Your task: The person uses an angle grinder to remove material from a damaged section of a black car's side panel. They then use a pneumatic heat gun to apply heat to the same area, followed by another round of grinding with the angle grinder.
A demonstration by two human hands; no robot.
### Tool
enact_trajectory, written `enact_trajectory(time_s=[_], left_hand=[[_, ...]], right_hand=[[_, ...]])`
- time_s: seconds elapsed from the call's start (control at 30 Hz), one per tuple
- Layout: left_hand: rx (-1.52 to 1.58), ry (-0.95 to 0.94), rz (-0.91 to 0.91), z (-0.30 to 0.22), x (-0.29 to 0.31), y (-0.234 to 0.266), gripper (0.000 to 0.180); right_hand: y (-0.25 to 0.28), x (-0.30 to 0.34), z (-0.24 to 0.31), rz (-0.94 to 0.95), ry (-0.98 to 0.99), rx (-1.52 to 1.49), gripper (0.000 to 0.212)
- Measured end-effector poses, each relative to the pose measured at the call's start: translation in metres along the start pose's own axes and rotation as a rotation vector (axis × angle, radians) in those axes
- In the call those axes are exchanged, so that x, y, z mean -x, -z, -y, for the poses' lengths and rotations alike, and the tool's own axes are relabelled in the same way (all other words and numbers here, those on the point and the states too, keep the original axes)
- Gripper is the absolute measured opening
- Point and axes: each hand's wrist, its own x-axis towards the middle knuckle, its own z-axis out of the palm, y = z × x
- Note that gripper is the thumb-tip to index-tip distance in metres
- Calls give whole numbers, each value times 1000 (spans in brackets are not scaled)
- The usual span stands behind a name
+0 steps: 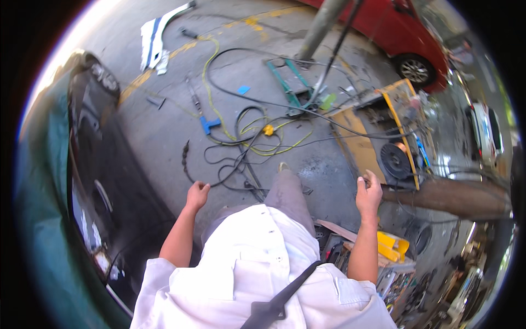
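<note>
My left hand (pixel 198 196) is at the lower left, its fingers curled in and the thumb along them, with nothing seen in it. Beyond it, a black cable (pixel 223 176) runs over the floor; the hand appears apart from it. My right hand (pixel 370 192) is raised at the right, fingers loosely bent and thumb apart from them, holding nothing that shows. It is nearest to a yellow-framed cart (pixel 390 104) with a brown cardboard panel (pixel 359 140) and a black wire spool (pixel 396 159).
A dark car (pixel 118 192) stands close on the left. Tangled cables, a yellow cord (pixel 211 60), a blue-handled tool (pixel 209 125) and a green floor jack (pixel 290 85) lie ahead. A brown cylinder (pixel 446 196), a yellow container (pixel 392 247) and a red car (pixel 383 33) are at the right.
</note>
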Motion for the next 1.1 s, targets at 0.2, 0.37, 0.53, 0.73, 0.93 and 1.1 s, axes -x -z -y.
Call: enact_trajectory(time_s=[0.2, 0.37, 0.53, 0.73, 0.93, 1.1], left_hand=[[176, 520, -249, 57, 5, -24, 40], [294, 821, -396, 23, 36, -75, 32], [91, 559, -423, -67, 14, -91, 33], [101, 390, -461, -72, -114, -75, 32], [93, 295, -442, 0, -346, -76, 34], [-96, 193, -343, 68, -576, -109, 42]], right_hand=[[-119, -89, 111, 597, 362, -112, 35], [-159, -122, 101, 1021, 394, -188, 34], [-181, -149, 58, 1162, 265, -126, 34], [-226, -169, 30, 1037, 171, -66, 31], [-281, -141, 38, 860, 43, -7, 30], [-352, -77, 39, 622, -227, 21, 39]])
